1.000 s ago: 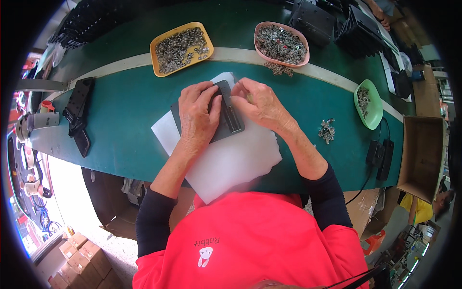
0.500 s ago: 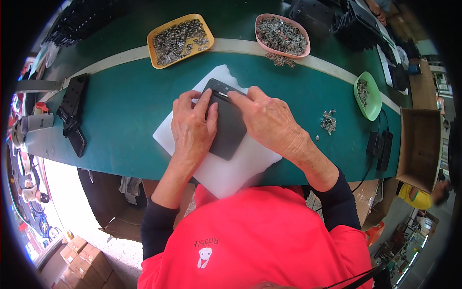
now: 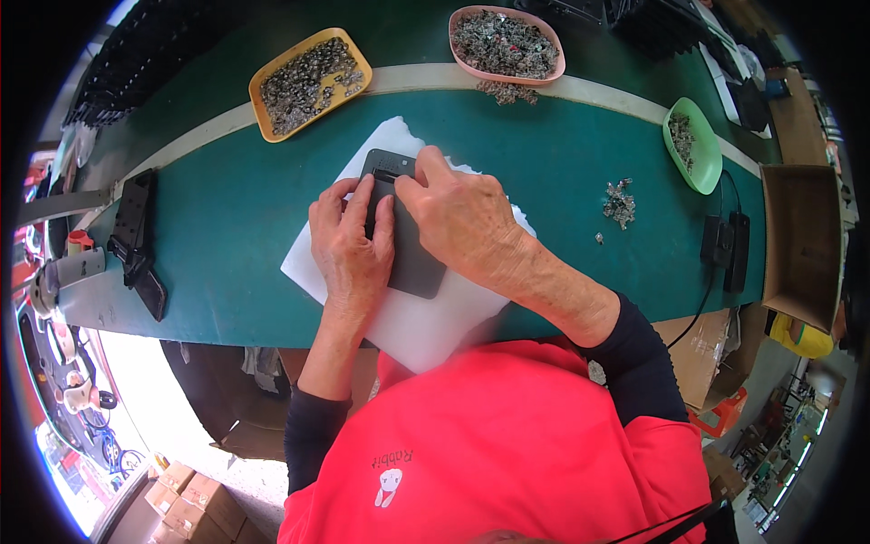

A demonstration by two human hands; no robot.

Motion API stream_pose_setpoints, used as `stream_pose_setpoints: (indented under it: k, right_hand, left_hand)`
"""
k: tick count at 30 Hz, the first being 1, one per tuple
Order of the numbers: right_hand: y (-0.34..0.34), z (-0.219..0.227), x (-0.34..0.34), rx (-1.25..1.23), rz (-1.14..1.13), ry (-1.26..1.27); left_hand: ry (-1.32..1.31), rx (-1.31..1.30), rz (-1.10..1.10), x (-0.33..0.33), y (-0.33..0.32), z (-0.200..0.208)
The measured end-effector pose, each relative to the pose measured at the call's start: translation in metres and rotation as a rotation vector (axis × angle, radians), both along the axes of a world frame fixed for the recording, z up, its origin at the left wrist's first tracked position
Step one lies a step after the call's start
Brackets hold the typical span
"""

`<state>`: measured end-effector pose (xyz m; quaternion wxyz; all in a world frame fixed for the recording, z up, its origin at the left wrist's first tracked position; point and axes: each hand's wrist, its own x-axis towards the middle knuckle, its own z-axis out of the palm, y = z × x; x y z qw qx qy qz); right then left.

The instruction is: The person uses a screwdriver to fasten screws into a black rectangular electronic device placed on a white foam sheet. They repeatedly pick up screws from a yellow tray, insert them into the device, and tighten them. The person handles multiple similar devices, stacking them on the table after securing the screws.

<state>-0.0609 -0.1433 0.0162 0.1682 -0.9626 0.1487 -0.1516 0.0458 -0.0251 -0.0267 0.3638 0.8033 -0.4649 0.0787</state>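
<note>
A dark grey flat rectangular case [image 3: 418, 266] lies on a white foam sheet [image 3: 412, 335] in front of me. Near its far end is a narrow slot. My left hand [image 3: 352, 252] grips the case along its left side, with forefinger and thumb resting on top below the slot. Over the far right part of the case, my right hand [image 3: 467, 216] is closed, fingers curled and their tips at the slot's right end. Anything small between those fingertips is hidden.
Small metal parts fill a yellow tray [image 3: 348, 92], a pink bowl [image 3: 507, 79] and a green bowl [image 3: 703, 170]. A loose pile of metal parts [image 3: 620, 204] lies to the right. Black adapters [image 3: 739, 254] sit by the right edge, a black hinged item [image 3: 135, 218] at left.
My right forefinger, stretched along the slot before, is now curled, and the right hand is more closed. The bright strip in the slot no longer shows. The whole view has shifted slightly.
</note>
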Motion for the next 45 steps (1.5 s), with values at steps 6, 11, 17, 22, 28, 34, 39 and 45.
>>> stream_pose_setpoints:
  k: [6,11,17,22,28,34,39,45]
  right_hand:
    - [-0.008,-0.011,0.001,-0.023,0.074,-0.058]
    - [-0.012,-0.012,0.002,0.073,0.049,-0.064]
    - [-0.01,0.001,-0.005,0.117,0.034,0.016]
    - [-0.009,-0.009,-0.007,0.026,0.037,-0.031]
    - [-0.009,-0.011,-0.006,-0.021,0.038,-0.037]
    - [-0.009,-0.011,-0.001,-0.07,0.059,-0.03]
    - [-0.008,-0.003,0.003,-0.141,0.107,0.046]
    - [-0.008,0.017,0.013,-0.2,0.231,0.197]
  left_hand:
    - [-0.035,0.011,-0.01,0.0,-0.001,-0.001]
    - [-0.103,0.052,-0.008,0.0,-0.002,0.0]
    - [-0.177,0.185,0.004,-0.002,-0.004,0.007]
    - [-0.068,0.083,0.031,-0.001,-0.001,0.0]
    - [0.066,0.071,0.059,0.0,-0.002,-0.002]
    - [0.142,0.089,0.086,0.0,-0.005,0.001]
    - [0.252,0.078,0.095,0.001,-0.007,0.002]
    - [0.33,-0.006,0.102,-0.002,-0.009,-0.003]
